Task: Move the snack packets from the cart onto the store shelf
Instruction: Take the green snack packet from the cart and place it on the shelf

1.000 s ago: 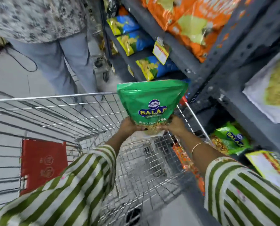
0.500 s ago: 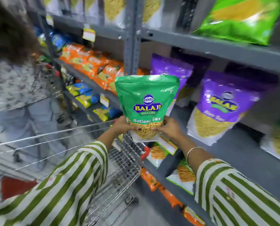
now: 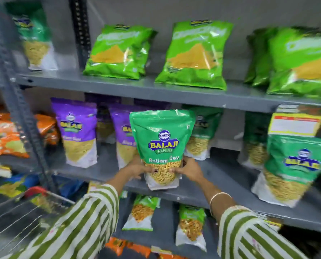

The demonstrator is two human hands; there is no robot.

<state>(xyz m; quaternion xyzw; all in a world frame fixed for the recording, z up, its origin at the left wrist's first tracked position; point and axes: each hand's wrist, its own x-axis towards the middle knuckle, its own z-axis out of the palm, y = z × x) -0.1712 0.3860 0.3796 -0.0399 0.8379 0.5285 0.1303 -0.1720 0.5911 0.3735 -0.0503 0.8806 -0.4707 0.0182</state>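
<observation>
I hold a green Balaji Ratlami Sev packet upright with both hands at its lower corners. My left hand grips its lower left side, my right hand its lower right side. The packet stands at the front edge of the grey middle shelf, in front of a purple packet and a matching green packet. Whether its base touches the shelf I cannot tell. The wire cart is at the lower left; its contents are blurred.
Another purple packet stands left on the same shelf, more green Balaji packets right. Light green packets fill the upper shelf. A grey upright post stands left, orange packets beyond it. Smaller packets sit below.
The view has swung from the cart up and right to face the shelves. Both hands have carried the green packet out of the cart to the middle shelf's front edge.
</observation>
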